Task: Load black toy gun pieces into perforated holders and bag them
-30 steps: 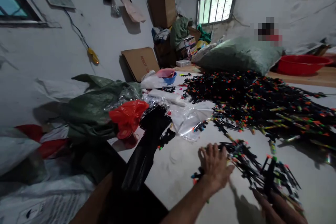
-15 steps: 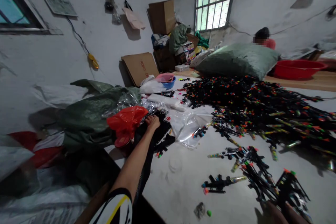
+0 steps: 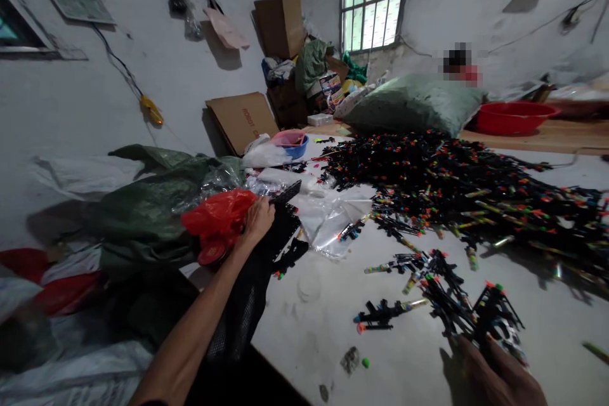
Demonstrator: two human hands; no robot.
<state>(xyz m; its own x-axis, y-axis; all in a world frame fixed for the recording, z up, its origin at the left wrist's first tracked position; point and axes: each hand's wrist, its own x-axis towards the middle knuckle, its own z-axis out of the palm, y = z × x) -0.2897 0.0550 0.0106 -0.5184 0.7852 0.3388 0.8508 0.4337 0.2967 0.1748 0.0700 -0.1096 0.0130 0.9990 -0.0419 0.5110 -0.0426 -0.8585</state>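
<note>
My left hand [image 3: 259, 219] is closed on the edge of a black mesh cloth [image 3: 240, 314], which hangs over the table's near left edge. A flat, dark, textured piece [image 3: 287, 193] juts out beyond its fingers; whether it is part of the cloth I cannot tell. A red plastic bag [image 3: 221, 216] and a red can [image 3: 210, 254] are just left of that hand. At the lower right my right hand [image 3: 504, 374] is closed around a bunch of black toy guns [image 3: 497, 311] with orange and green tips. Its fingertips are partly hidden.
A big heap of black toy guns [image 3: 428, 171] covers the table's far right. Loose toy guns [image 3: 385, 316], clear plastic bags [image 3: 328, 222] and a green ball [image 3: 366, 363] lie nearer. Behind are a stuffed sack [image 3: 413, 104], a red basin [image 3: 514, 117] and a person [image 3: 461, 66].
My left hand has pulled the black mesh cloth up and toward me, and the flat dark piece now stands up. The view has turned slightly right, showing more of my right hand.
</note>
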